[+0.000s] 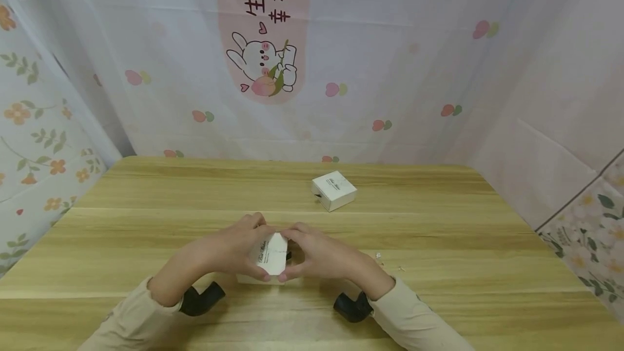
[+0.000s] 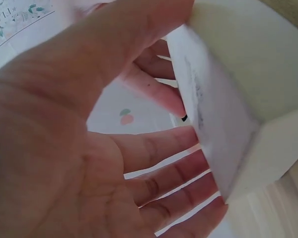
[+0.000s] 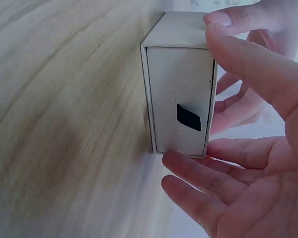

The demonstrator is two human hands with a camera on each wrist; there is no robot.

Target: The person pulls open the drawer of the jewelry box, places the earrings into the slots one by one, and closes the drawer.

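Observation:
A small white drawer box (image 1: pixel 274 255) with dark lettering on top is between the two hands, at the table's middle front. My left hand (image 1: pixel 234 248) grips its left side, thumb at the near edge and fingers at the far edge; in the left wrist view the fingertips touch the box (image 2: pixel 223 106). My right hand (image 1: pixel 319 253) holds the right end the same way, thumb opposite fingers. The right wrist view shows the box's end face (image 3: pixel 181 84), set flush in its sleeve, with a black ribbon tab (image 3: pixel 188 118) sticking out. Its inside is hidden.
A second white box (image 1: pixel 334 190) with similar lettering and a dark tab stands farther back, right of the middle. Tiny shiny pieces (image 1: pixel 377 256) lie right of the right hand. Black wrist mounts (image 1: pixel 202 299) hang under both forearms. A printed curtain (image 1: pixel 390 69) stands behind the wooden table (image 1: pixel 146 194).

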